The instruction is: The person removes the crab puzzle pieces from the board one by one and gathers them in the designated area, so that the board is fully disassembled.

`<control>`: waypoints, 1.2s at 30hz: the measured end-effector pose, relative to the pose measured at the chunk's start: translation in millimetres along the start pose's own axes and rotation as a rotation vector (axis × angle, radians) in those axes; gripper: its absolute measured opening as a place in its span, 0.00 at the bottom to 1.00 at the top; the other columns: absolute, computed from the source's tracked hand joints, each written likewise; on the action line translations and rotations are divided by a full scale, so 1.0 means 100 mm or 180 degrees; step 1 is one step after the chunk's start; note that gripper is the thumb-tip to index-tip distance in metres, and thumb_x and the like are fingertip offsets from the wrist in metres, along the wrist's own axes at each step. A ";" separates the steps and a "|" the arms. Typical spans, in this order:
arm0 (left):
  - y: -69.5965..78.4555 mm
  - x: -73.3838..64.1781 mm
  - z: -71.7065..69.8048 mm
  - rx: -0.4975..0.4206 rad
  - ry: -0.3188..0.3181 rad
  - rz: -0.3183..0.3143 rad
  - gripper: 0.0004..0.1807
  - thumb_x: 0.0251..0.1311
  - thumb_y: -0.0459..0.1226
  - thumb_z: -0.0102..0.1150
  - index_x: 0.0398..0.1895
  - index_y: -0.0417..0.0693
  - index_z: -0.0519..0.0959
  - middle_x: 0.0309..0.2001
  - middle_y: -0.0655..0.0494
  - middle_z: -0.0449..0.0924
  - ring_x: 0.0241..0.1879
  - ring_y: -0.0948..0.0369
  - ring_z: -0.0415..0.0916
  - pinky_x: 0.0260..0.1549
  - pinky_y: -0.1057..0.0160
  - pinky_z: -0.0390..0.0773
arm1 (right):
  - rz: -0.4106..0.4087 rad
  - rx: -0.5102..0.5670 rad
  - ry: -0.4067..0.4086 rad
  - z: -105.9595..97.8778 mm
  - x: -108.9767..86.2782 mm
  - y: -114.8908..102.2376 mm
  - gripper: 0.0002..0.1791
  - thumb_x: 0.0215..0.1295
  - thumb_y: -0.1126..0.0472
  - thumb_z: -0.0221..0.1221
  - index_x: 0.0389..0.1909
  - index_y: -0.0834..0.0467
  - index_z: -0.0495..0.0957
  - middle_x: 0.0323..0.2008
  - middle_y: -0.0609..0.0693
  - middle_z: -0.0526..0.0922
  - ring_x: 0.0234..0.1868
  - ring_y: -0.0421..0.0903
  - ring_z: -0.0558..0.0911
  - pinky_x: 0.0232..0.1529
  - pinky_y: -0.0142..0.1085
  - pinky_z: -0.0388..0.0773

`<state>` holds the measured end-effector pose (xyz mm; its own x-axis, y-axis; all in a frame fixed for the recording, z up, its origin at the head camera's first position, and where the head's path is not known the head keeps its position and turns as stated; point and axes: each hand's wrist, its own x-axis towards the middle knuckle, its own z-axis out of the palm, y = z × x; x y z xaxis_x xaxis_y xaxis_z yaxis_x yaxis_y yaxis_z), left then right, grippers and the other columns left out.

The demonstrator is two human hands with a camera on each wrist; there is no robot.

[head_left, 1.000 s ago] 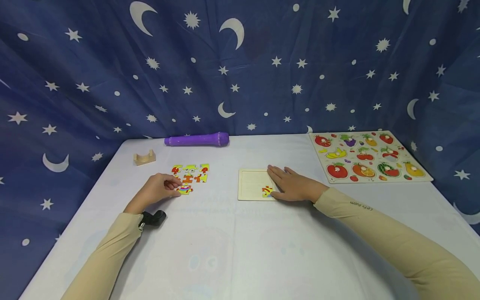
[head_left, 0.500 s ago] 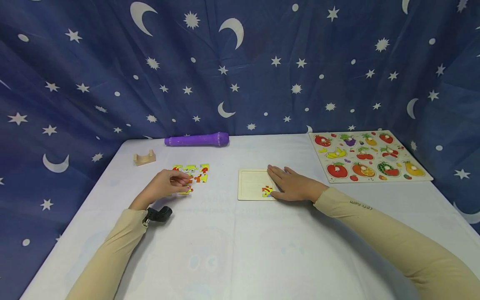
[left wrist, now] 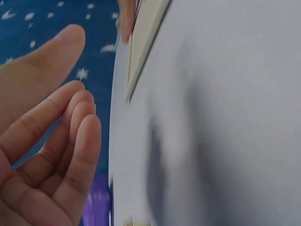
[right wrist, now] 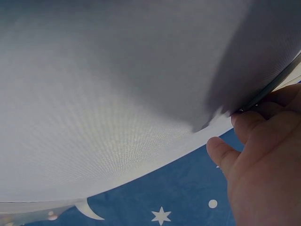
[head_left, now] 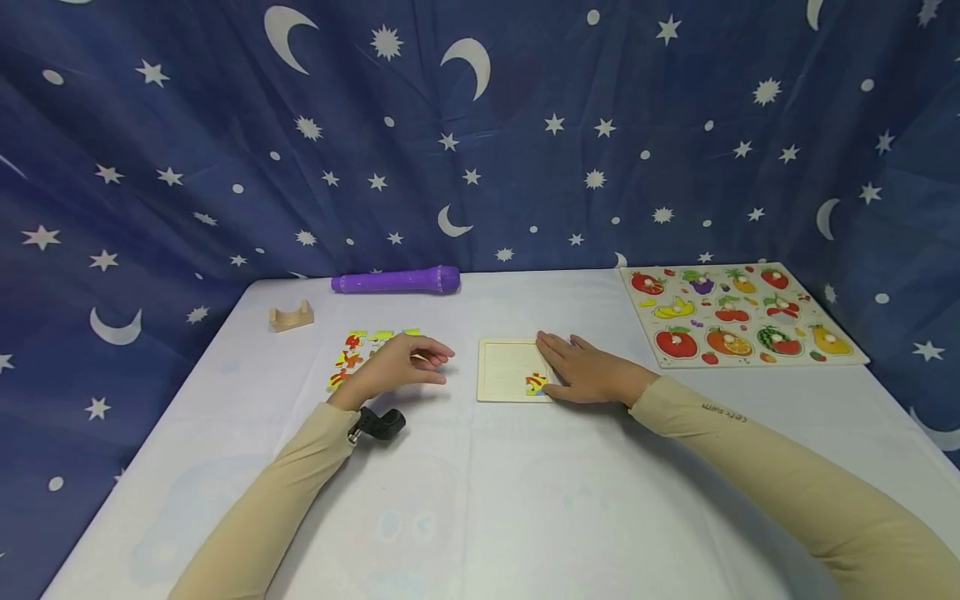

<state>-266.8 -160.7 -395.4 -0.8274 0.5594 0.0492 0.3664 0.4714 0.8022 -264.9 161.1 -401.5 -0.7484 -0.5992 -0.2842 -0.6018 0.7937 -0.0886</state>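
In the head view my left hand [head_left: 397,364] hovers between the loose puzzle pieces and the puzzle tray. Its thumb and loosely bent fingers [left wrist: 87,146] stand apart in the left wrist view, and nothing shows between them. Behind and left of this hand lie several yellow-and-red jigsaw pieces [head_left: 347,360], partly hidden by it. My right hand [head_left: 592,369] rests with fingers extended on the right side of the pale wooden puzzle tray [head_left: 500,367], covering that edge. One jigsaw piece [head_left: 536,383] sits inside the tray at its near right corner.
A purple toy microphone [head_left: 395,281] lies at the table's back edge. Left of the pieces stands a small notched wooden block [head_left: 292,317]. A fruit peg puzzle board [head_left: 738,317] lies at the back right. Behind the table hangs a blue star-patterned cloth [head_left: 525,133].
My left hand has left the loose pieces and moved right toward the tray, exposing the left-hand pieces. My right hand and the tray have stayed in place.
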 end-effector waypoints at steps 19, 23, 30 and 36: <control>0.39 0.62 0.72 0.0353 -0.0484 -0.0010 0.19 0.48 0.33 0.69 0.46 0.38 0.81 0.38 0.49 0.82 0.32 0.69 0.74 0.35 0.76 0.76 | -0.0015 0.0013 0.0017 0.02 0.00 0.03 0.44 0.68 0.39 0.43 0.73 0.63 0.41 0.75 0.56 0.42 0.75 0.51 0.45 0.72 0.53 0.45; 0.42 0.68 0.80 0.0497 -0.0540 -0.0005 0.17 0.47 0.33 0.70 0.43 0.39 0.82 0.35 0.51 0.82 0.30 0.70 0.72 0.32 0.77 0.74 | -0.0023 0.0018 0.0027 0.03 -0.01 0.02 0.44 0.68 0.39 0.43 0.73 0.63 0.41 0.75 0.56 0.43 0.75 0.52 0.45 0.72 0.53 0.45; 0.47 0.71 0.84 0.0623 -0.0550 -0.0067 0.16 0.45 0.32 0.71 0.41 0.39 0.83 0.31 0.53 0.81 0.28 0.70 0.71 0.30 0.78 0.72 | -0.0007 -0.0026 0.0064 0.03 -0.02 0.01 0.44 0.68 0.38 0.42 0.73 0.63 0.41 0.75 0.57 0.43 0.75 0.51 0.46 0.72 0.53 0.45; 0.48 0.72 0.85 0.0633 -0.0459 -0.0199 0.14 0.44 0.32 0.72 0.37 0.39 0.83 0.28 0.55 0.79 0.27 0.70 0.69 0.28 0.78 0.70 | 0.0016 0.0032 0.0040 0.01 0.00 0.00 0.50 0.64 0.32 0.44 0.73 0.63 0.41 0.75 0.57 0.43 0.75 0.52 0.45 0.72 0.53 0.44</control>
<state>-272.1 -39.8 -403.9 -0.7870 0.6098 -0.0937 0.4047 0.6250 0.6675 -264.3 161.6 -402.8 -0.7549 -0.5964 -0.2727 -0.5953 0.7977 -0.0968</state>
